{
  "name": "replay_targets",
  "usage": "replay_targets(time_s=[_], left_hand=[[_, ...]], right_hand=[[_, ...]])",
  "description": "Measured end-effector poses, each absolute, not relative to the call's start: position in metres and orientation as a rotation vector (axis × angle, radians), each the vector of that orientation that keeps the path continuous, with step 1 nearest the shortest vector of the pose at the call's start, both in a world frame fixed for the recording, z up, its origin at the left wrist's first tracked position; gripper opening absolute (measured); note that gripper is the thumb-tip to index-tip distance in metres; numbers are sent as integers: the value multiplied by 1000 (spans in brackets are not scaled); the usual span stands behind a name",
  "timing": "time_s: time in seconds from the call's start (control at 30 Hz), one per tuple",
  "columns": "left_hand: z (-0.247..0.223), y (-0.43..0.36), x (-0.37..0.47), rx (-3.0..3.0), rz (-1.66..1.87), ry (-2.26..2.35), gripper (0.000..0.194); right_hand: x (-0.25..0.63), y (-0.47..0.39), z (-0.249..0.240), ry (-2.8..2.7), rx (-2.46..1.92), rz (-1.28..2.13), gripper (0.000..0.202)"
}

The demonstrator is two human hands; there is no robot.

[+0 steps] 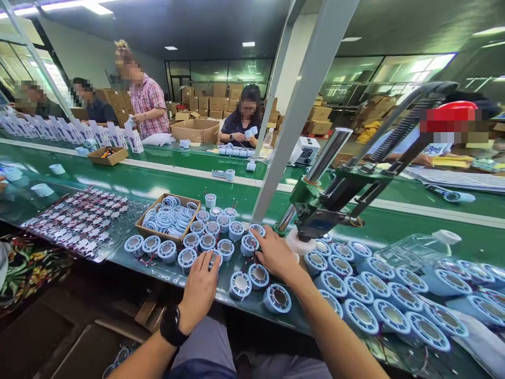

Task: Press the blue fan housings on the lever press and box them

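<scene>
The left hand (202,279) is resting on a blue round motor housing (215,259); the right hand (276,254) is touching others, near the green-based press (315,205).

White handwritten marks (173,280) along near edge of desk (128,267), left of centre: faint, a "P" perhaps, rest unclear. Pale shirt (440,149) beyond far edge, right: dark lettering, "B" legible, remainder uncertain. Stacked cartons (216,103), background: print too small to read.
</scene>
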State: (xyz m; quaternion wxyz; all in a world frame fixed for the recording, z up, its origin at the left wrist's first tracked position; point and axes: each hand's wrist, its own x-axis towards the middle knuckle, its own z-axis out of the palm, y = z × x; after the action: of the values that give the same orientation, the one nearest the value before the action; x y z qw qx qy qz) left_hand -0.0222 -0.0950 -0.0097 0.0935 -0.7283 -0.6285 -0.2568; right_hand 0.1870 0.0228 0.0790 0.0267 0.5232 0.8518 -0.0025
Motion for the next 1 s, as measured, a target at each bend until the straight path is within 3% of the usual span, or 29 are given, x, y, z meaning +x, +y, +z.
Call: replay_targets(time_s=[0.07, 0.4, 0.67, 0.83, 1.0], left_hand=[[-13, -94, -27, -2137, -714, -1837, 52], [-12, -88, -40, -2162, -638, -1770, 53], [11, -78, -24, -2244, -698, -1790, 49], [52, -23, 21, -2497, -450, -1777, 48], [57, 7, 39, -2535, -396, -1798, 48]], right_hand=[[180, 46, 81, 2581, 1497, -94, 76], [178, 69, 71, 2712, 1228, -275, 81], [169, 78, 64, 2692, 1450, -298, 66], [165, 73, 62, 2636, 1552, -244, 61], [169, 61, 67, 2639, 1735, -180, 63]])
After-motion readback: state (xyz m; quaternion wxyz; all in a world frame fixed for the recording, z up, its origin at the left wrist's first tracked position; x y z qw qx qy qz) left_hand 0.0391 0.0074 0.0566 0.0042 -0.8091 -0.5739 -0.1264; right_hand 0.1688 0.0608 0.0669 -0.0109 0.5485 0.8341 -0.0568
